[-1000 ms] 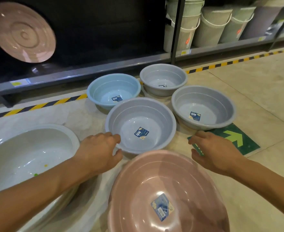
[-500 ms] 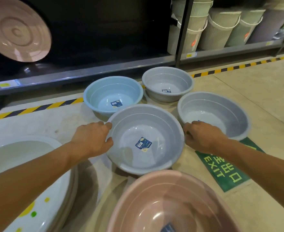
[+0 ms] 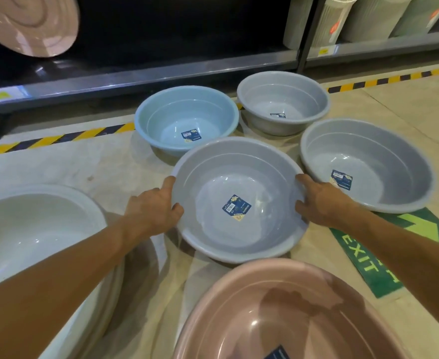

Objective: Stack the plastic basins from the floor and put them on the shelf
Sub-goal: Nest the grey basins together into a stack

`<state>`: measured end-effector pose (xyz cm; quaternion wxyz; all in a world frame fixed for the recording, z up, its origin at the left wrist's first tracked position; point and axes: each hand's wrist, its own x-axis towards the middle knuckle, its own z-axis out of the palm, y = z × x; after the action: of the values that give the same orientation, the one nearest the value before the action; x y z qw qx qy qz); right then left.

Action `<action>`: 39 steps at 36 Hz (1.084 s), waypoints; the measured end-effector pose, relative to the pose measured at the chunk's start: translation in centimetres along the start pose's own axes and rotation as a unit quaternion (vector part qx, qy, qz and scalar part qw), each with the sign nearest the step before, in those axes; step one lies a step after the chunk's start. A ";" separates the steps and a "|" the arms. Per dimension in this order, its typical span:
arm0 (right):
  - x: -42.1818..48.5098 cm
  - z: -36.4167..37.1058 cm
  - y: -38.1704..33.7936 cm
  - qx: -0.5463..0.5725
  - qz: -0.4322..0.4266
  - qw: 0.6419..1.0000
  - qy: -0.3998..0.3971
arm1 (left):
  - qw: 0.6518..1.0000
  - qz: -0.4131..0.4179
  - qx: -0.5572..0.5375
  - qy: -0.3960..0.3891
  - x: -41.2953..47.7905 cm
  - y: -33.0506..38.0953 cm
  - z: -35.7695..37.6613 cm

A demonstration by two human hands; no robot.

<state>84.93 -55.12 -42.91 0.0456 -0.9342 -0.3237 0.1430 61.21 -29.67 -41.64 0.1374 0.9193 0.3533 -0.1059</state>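
At the frame's centre the grey basin (image 3: 239, 198) is showing smooth, glossy plastic; the pink basin (image 3: 290, 314) below is gleaming likewise. The floor (image 3: 407, 104) is looking matt, the shelf edge (image 3: 161, 76) dull metal.

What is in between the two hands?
A grey basin sits between the left hand and the right hand; each hand grips its rim on one side. The head view shows it.

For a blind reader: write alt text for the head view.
The left hand and right hand grip the middle grey basin by opposite sides of its rim. Beyond it sit a light blue basin, a small grey basin and a larger grey basin, before a dark shelf; a pink basin and a white basin lie nearer.
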 end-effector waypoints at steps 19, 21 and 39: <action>-5.4 -4.1 1.3 0.180 -0.053 0.967 0.172 | 0.965 0.024 -0.243 0.098 -3.4 0.1 -5.2; -7.0 -5.1 1.3 0.188 -0.051 0.963 0.188 | 0.962 0.036 -0.248 0.109 -4.5 0.3 -6.2; -25.9 -6.0 4.7 0.226 -0.066 0.948 0.214 | 0.931 0.173 -0.313 0.071 -19.5 -0.4 -5.6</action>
<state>70.06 -74.81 -31.85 0.3326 -0.8847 -0.3265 0.0058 47.27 -39.65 -30.79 0.4092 0.8816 0.2128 0.1008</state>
